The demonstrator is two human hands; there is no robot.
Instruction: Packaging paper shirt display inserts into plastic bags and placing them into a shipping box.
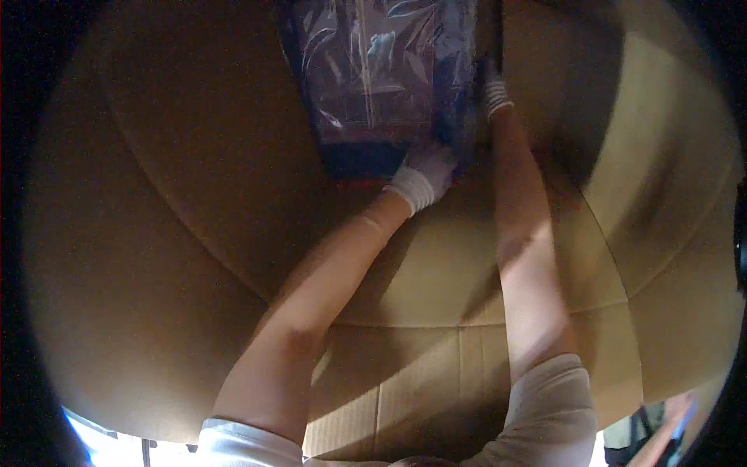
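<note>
A flat blue package [369, 159] in glossy clear plastic lies deep inside a large cardboard box, at the top middle. White gloves with ribbed cuffs cover both hands. At the package's near right corner, my left hand [428, 169] has its fingers curled against the wrapping, closed on that edge. Farther in, my right hand [496, 89] reaches along the right side of the package. Only its cuff and part of the glove show; shadow and the package's side hide the fingers.
Cardboard walls [148, 272] curve around both arms. A creased cardboard flap or panel [420, 373] lies below my forearms. Past the box's edge at the lower right, another person's arm [661, 436] shows. Bright light comes in at the lower left.
</note>
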